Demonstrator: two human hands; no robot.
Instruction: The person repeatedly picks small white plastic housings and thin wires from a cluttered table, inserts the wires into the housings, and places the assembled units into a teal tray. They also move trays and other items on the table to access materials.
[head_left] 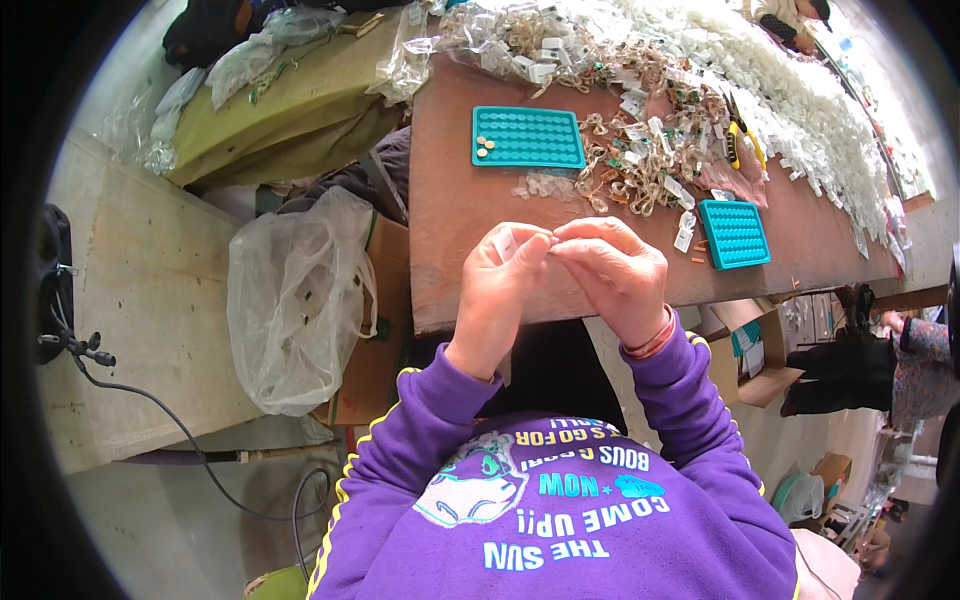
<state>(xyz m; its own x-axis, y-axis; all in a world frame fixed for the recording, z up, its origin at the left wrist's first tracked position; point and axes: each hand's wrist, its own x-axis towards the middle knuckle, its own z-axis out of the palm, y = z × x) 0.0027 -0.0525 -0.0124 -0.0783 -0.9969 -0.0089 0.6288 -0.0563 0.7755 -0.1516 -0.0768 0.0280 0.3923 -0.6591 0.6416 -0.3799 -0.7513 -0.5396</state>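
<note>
Both hands meet over the near edge of the brown table, fingertips pinched together. My left hand (pixel 495 290) is closed, with a small whitish piece (pixel 505 244) showing at its fingers. My right hand (pixel 618 268) pinches at the same spot; whatever sits between the fingertips is too small to name. Beyond the hands lies a teal tray (pixel 545 137) with rows of hollows and three small round tan pieces at its left end. A second teal tray (pixel 735 233) rests to the right, beside short orange-brown sticks (pixel 698 250).
Tangled beige cords with tags (pixel 640 165) cover the table's middle, near yellow-handled pliers (pixel 745 140). A large heap of white plastic pieces (pixel 800 120) spreads behind. At left hangs a clear plastic bag (pixel 300 300) by a cardboard box (pixel 385 320). Another person (pixel 920 360) stands at far right.
</note>
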